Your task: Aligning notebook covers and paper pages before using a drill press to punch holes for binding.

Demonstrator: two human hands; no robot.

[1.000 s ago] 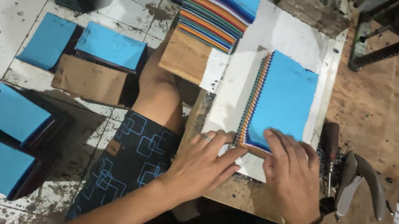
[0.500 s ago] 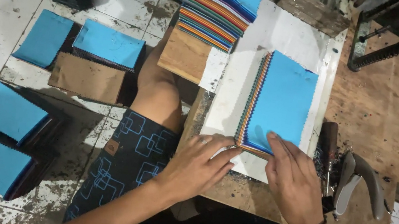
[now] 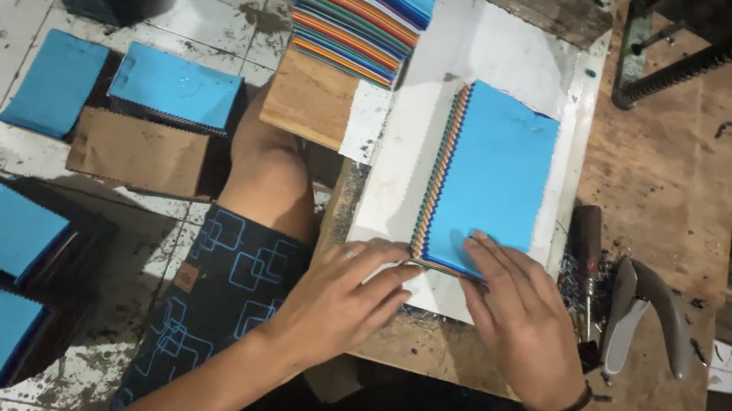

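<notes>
I've got the stack of fabric swatches [image 3: 490,182] lying flat on the white board [image 3: 404,162] on my wooden workbench [image 3: 671,179], blue piece on top, zigzag-cut edges of all the other colours showing down the left side. My right hand [image 3: 522,318] lies open and flat on the near end of the stack, fingers spread across the blue sheet. My left hand [image 3: 340,296] is also open, fingertips touching the near left corner where the stack meets the board.

My read on handling: thin cloth, so each sheet is light and floppy, but the whole pile together has some body. The layers probably slide over each other easily (they look loose along that side, can't tell if anything binds them), so I'd pinch it at the near short end with thumb under and fingers on top, keeping the edges squared.

Punch pliers [image 3: 642,319] and a dark-handled tool [image 3: 587,250] sit just right of my right hand. More blue-topped stacks [image 3: 171,86] are down on the floor.
</notes>
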